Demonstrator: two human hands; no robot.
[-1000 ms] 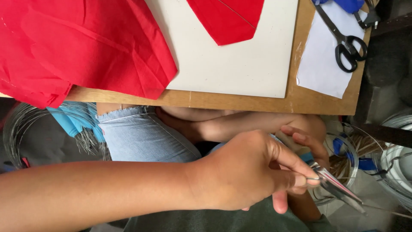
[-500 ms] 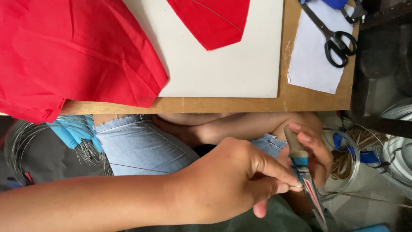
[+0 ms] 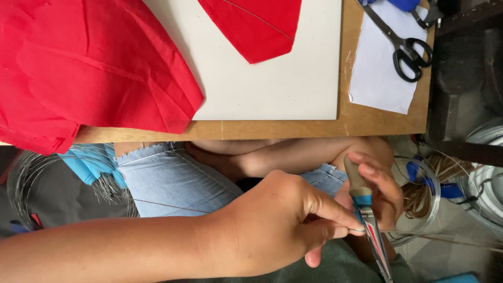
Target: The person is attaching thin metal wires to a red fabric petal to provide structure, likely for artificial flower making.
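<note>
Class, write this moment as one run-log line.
left hand: pinches thin wire | right hand: grips pliers at wire | scissors: on board, untouched

Wooden table (image 3: 367, 123), pale floor (image 3: 445, 257), soft daylight

- My wooden table (image 3: 361, 123) carries a white board (image 3: 293, 89)
- Red cloth (image 3: 89, 68) lies heaped over its left part
- White paper (image 3: 385, 78) lies at the right, black scissors (image 3: 401, 44) on it
</note>
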